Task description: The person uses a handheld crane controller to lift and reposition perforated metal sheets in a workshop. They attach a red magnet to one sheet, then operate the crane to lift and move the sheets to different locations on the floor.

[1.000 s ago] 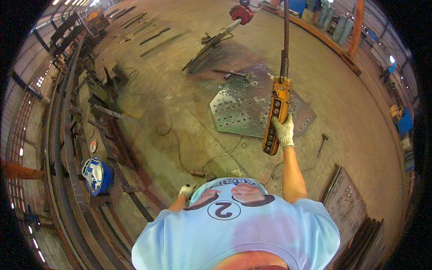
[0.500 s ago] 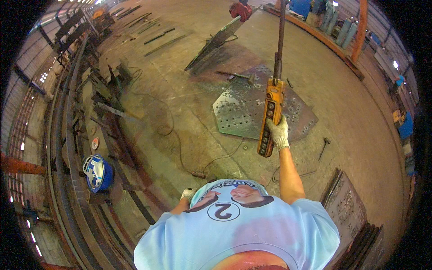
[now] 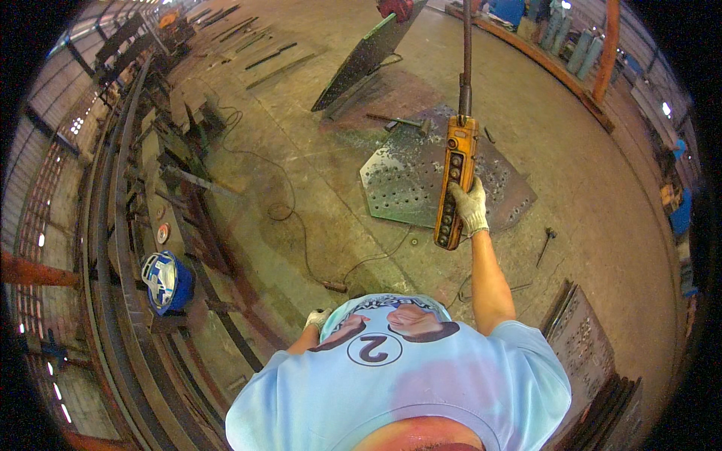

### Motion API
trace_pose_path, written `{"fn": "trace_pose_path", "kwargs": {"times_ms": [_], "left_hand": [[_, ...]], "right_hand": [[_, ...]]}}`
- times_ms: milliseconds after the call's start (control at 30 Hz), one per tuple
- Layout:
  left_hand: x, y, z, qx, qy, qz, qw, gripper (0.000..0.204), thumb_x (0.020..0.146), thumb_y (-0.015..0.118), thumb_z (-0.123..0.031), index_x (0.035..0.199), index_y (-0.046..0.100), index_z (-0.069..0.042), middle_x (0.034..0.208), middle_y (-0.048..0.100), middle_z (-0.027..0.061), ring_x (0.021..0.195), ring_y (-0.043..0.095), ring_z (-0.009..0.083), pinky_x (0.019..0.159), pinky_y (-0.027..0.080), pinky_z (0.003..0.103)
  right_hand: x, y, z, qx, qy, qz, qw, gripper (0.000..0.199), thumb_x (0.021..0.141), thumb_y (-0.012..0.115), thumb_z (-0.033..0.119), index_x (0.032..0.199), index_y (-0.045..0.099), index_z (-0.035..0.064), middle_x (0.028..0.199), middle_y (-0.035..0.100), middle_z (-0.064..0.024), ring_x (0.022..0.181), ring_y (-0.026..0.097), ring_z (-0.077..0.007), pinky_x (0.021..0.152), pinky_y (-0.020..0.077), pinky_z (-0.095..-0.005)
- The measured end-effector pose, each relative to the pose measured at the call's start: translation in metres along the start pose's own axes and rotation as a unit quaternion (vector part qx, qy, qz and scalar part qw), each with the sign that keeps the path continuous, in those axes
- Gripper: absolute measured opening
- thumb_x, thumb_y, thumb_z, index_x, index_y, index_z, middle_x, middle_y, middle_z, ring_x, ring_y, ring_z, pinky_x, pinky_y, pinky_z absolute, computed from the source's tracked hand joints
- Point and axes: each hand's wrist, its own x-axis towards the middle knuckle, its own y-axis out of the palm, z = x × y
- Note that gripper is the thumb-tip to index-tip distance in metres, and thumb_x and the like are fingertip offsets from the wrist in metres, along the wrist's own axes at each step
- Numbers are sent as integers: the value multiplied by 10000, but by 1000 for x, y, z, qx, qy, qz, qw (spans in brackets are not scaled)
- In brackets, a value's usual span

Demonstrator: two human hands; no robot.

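In my gloved right hand point(image 3: 469, 204) is a yellow crane pendant control point(image 3: 457, 161) with a column of dark buttons, hanging from a dark cable point(image 3: 467, 56). My thumb lies over its buttons. Beside my waist is my gloved left hand point(image 3: 317, 319), mostly hidden by my shirt, so its fingers do not show clearly. Beyond the pendant, a steel plate point(image 3: 365, 60) hangs tilted from a red lifting hook point(image 3: 396, 9), its lower edge close to the floor. A flat plate with many drilled holes point(image 3: 398, 184) lies on the floor behind the pendant, with a hammer point(image 3: 397, 120) on it.
To my left run long steel beams point(image 3: 113, 225), with a blue hard hat point(image 3: 167, 282) and a disc point(image 3: 163, 234) on them. A cable point(image 3: 289, 199) snakes over the floor. Drilled plates point(image 3: 579, 331) stand at the right, near a bolt-like rod point(image 3: 546, 244). Gas cylinders point(image 3: 589, 56) stand far right.
The hanging plate now shows more of its face, and its red hook sits higher in view. My right hand and the pendant appear slightly higher. The hand keeps its hold.
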Motion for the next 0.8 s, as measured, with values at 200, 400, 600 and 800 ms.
{"fn": "trace_pose_path", "kwargs": {"times_ms": [200, 400, 600, 800], "left_hand": [[-4, 0, -1, 18, -17, 5, 1000, 635, 795, 622, -545, 1134, 672, -10, 1134, 670, 215, 1082, 641, 332, 900, 489, 407], [1, 4, -7, -5, -16, 32, 999, 698, 759, 641, -591, 1131, 671, -1, 1131, 666, 229, 1079, 641, 338, 905, 487, 412], [49, 2, 42, 86, 52, 29, 995, 740, 746, 640, -615, 1140, 666, 11, 1150, 653, 247, 1105, 628, 354, 914, 482, 422], [39, 7, 16, 70, 11, 60, 996, 735, 760, 623, -618, 1141, 667, 9, 1145, 655, 248, 1103, 631, 347, 913, 482, 415]], "right_hand": [[3, 2, -7, -23, -2, 2, 1000, 506, 769, 760, 200, 1190, 567, -4, 1033, 691, -140, 906, 657, -243, 835, 507, -357], [2, 7, -9, -30, 15, 6, 999, 518, 771, 775, 198, 1191, 556, -10, 1030, 689, -132, 904, 652, -224, 822, 509, -345], [2, 21, -10, 49, 24, 46, 997, 612, 764, 785, 221, 1255, 514, -25, 1067, 678, -131, 918, 645, -219, 836, 506, -333], [-3, 18, -3, -41, 0, 0, 999, 619, 771, 775, 242, 1263, 512, -24, 1088, 674, -141, 952, 642, -243, 870, 497, -350]]}}
